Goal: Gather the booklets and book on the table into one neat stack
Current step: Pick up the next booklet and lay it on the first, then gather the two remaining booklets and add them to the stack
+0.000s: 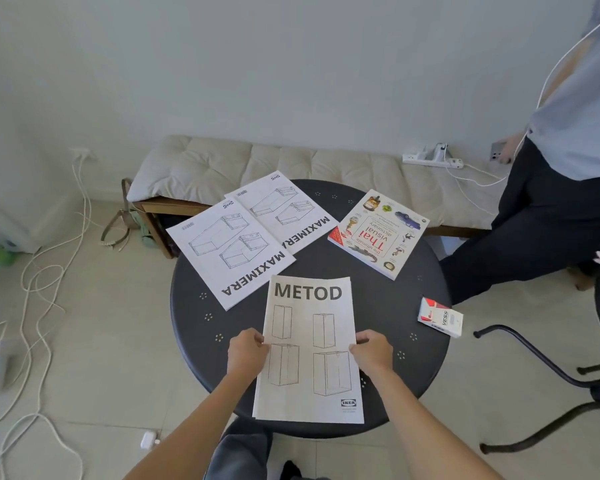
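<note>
A METOD booklet (309,327) lies at the near edge of the round black table (388,306), facing me. My left hand (247,351) grips its left edge and my right hand (373,351) grips its right edge. Two MAXIMERA booklets lie beyond it, turned away from me: one (229,251) at the left, the other (281,211) behind it and partly under it. A Thai visual dictionary book (378,233) rests at the far right of the table, tilted.
A small red and white box (440,317) sits at the table's right edge. A cushioned bench (257,161) stands behind the table. A person in dark trousers (541,216) sits at the right. Cables (45,271) trail over the floor at the left; a black stand (551,372) is at the right.
</note>
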The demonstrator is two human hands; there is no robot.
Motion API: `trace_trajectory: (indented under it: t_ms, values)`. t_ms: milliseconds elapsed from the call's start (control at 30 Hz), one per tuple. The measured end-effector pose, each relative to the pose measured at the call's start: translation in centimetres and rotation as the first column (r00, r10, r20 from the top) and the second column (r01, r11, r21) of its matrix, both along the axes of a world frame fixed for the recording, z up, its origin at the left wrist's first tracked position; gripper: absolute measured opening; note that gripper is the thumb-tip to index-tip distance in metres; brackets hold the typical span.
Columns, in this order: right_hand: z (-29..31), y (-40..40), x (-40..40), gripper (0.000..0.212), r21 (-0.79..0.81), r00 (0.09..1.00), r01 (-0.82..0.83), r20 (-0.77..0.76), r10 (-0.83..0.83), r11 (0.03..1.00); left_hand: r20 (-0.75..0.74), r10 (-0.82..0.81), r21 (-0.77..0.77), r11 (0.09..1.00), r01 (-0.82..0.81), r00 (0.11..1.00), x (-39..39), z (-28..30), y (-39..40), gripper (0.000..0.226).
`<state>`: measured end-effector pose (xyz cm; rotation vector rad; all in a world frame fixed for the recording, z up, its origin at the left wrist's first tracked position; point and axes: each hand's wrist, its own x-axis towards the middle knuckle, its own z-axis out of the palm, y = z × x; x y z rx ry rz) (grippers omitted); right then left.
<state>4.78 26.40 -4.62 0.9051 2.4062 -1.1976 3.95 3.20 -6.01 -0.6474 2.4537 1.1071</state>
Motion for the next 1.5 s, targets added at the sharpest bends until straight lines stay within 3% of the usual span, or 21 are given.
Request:
trace_trajectory:
  t_ms: [233,367,467,600,700,933,1100,1267,1333,1467,1500]
  values:
    - [0.0,-0.3,0.4,0.013,0.121,0.998,-0.055,0.024,0.052,0.991,0.003,-0.026,-0.082,0.996,0.027,1.000,0.2,-0.1,0.5,0.004]
    - [-0.1,-0.2,0.1,0.029,0.160,0.998,-0.046,0.045,0.039,0.986,0.012,-0.046,-0.070,0.996,0.047,0.999,0.0,0.1,0.3,0.003]
    - [0.5,-0.2,-0.9,0.028,0.174,0.998,-0.049,0.047,0.041,0.984,0.015,-0.071,-0.072,0.995,0.072,0.997,-0.9,0.8,-0.4,0.005]
    - [1.9,-0.7,-3.2,0.015,0.112,0.998,-0.063,0.038,0.059,0.992,-0.013,-0.088,-0.074,0.993,0.087,0.996,-3.6,2.0,-2.6,0.015]
    - [3.0,-1.9,-5.6,0.034,0.026,0.993,-0.110,0.044,0.109,0.994,-0.034,-0.058,-0.072,0.996,0.056,0.998,-6.7,3.1,-5.1,0.028]
    - [5.0,-7.0,-12.0,0.034,-0.031,0.983,-0.182,-0.001,0.182,0.983,-0.034,0.024,-0.073,0.997,-0.026,0.999,-14.6,5.0,-12.6,0.037]
    - [4.5,-10.3,-16.3,0.045,-0.003,0.981,-0.191,0.025,0.191,0.982,0.019,0.106,-0.055,0.993,-0.105,0.994,-19.0,4.6,-17.1,0.023]
    - [3.5,-12.7,-19.1,0.051,-0.007,0.990,-0.129,0.062,0.129,0.992,0.098,0.196,-0.055,0.980,-0.191,0.976,-22.1,3.8,-19.9,0.056]
    - [2.7,-13.1,-19.9,0.046,-0.011,0.991,-0.104,0.080,0.105,0.994,0.104,0.220,-0.031,0.975,-0.218,0.970,-23.3,3.1,-20.8,0.061]
    - [1.1,-13.4,-21.0,0.006,0.044,0.992,-0.085,0.097,0.081,0.995,0.109,0.247,0.030,0.967,-0.251,0.963,-25.7,1.7,-22.2,0.059]
    - [0.8,-13.5,-21.3,0.010,0.058,0.992,-0.077,0.103,0.071,0.995,0.110,0.257,0.054,0.963,-0.264,0.960,-26.3,1.3,-22.4,0.055]
